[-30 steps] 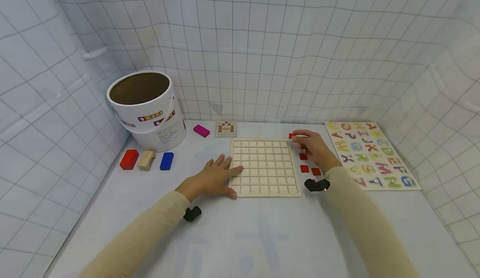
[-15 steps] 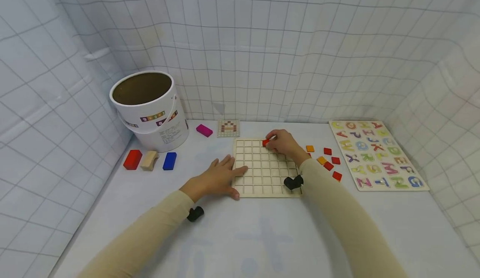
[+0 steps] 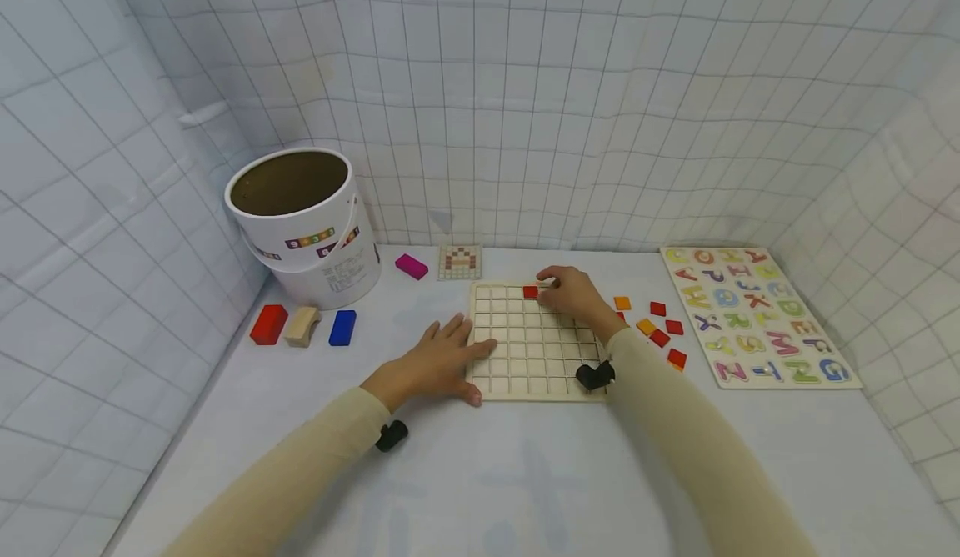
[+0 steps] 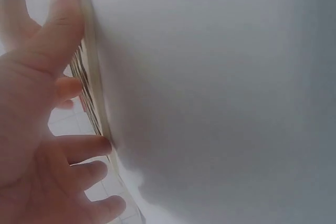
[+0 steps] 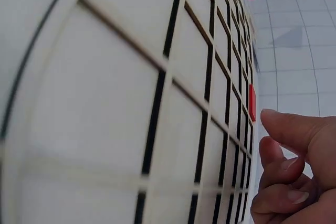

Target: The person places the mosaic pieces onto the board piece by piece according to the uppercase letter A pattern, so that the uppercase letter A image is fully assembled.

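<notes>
Head view: here's the left hand [image 3: 438, 361], spread wide over the left edge of the gridded wooden board [image 3: 517, 357], and there's a red tile [image 3: 530, 292] in the board's far row! The right hand [image 3: 573, 294] sits just right of it, thumb and forefinger apart. Loose red and orange tiles [image 3: 674, 327] lie right of the board. Left wrist: fingers splayed along the board's rim. Right wrist: thumb out, other fingers loosely bent, gripping nothing; whether it touches the red tile is hard to judge.
</notes>
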`<state>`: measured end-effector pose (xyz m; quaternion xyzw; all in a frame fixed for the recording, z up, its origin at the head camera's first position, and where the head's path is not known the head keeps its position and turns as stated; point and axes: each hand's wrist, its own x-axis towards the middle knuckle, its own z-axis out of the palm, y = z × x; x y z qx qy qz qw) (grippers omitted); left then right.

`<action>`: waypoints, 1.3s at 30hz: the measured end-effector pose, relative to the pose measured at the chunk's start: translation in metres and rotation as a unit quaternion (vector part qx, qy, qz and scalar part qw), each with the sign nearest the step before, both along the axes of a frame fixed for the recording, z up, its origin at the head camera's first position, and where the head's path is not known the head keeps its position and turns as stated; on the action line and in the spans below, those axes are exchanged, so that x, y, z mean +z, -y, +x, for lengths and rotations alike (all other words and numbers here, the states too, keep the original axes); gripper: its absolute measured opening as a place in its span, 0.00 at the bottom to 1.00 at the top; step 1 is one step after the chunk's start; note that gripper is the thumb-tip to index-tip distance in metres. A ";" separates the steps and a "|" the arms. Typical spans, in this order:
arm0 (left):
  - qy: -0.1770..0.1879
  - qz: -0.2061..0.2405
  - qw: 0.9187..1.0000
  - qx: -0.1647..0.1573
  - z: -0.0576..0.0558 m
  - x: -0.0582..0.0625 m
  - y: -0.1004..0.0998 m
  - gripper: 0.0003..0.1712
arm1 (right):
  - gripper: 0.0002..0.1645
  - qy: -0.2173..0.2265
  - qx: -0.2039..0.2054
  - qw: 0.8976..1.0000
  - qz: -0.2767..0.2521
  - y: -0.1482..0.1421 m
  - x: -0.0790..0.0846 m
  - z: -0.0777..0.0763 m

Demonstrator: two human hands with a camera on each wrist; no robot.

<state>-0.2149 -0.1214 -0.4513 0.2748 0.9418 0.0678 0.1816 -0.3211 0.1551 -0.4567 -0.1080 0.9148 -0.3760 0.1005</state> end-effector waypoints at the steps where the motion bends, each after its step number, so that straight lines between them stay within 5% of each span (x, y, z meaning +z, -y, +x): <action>1: -0.001 0.002 1.000 0.001 0.001 -0.001 0.000 0.56 | 0.26 0.002 -0.005 1.000 -0.005 -0.008 0.001 0.002; 10: -0.026 0.008 1.000 -0.006 0.001 -0.004 0.005 0.56 | 0.30 0.043 -0.107 0.993 -0.023 -0.112 0.013 0.016; 17: -0.006 0.014 1.000 0.004 -0.003 0.001 0.007 0.57 | 0.33 0.088 -0.149 0.985 -0.023 -0.165 0.011 0.019; 27: 0.017 0.045 0.999 0.011 0.002 -0.002 0.005 0.54 | 0.34 0.114 -0.157 0.981 0.023 -0.183 -0.007 0.025; 39: 0.011 0.047 0.999 0.006 0.002 -0.002 0.006 0.55 | 0.23 0.100 -0.140 0.983 0.062 -0.171 0.001 0.026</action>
